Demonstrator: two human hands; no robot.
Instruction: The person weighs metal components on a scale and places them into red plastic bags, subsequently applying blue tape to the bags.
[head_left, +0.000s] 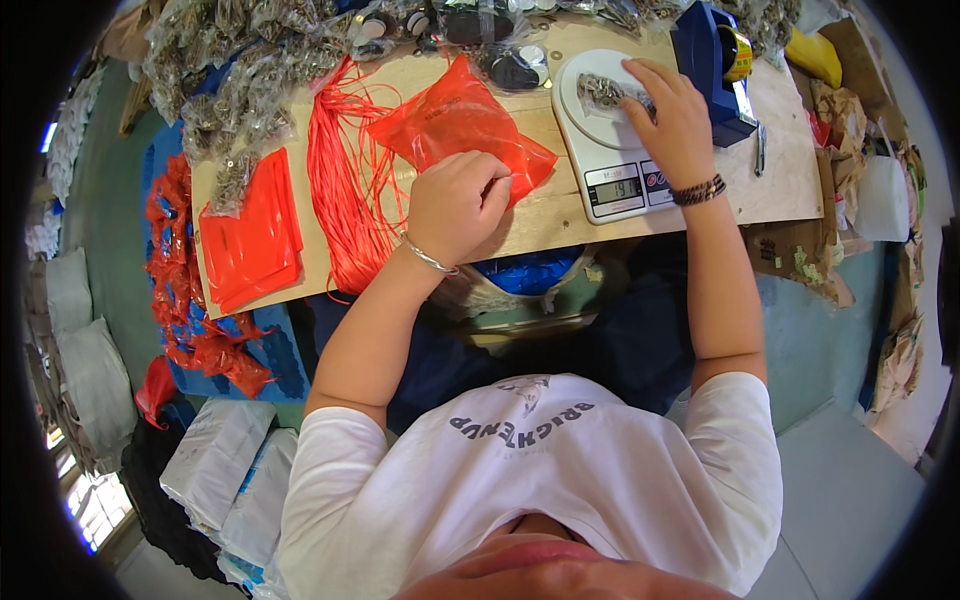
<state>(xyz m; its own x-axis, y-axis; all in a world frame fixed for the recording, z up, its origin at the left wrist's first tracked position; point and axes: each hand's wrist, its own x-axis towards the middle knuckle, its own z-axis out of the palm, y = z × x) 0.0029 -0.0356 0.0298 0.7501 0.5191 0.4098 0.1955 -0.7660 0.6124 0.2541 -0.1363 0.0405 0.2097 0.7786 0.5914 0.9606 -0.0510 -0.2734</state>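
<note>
My left hand (459, 196), a silver bangle at its wrist, is curled at the near edge of a puffed red plastic bag (465, 112); the fingertips are hidden, but it appears to grip the film. On the right stands a white digital kitchen scale (577, 142) with a lit display. A small clear bag of metal parts (600, 91) lies on its round platform. Over this bag's right end is my right hand (675, 120), thumb and fingers apart, the thumb at the bag's edge. Whether it presses on the bag cannot be told.
Red plastic twine (345, 195) and flat red bags (251, 232) lie left on the wooden table (540, 225). Bagged metal parts (247, 105) pile along the back. A blue tape dispenser (712, 75) stands beside the scale, near a metal-coloured knife or pen (760, 148). Tied red bags (172, 247) sit beyond the left edge.
</note>
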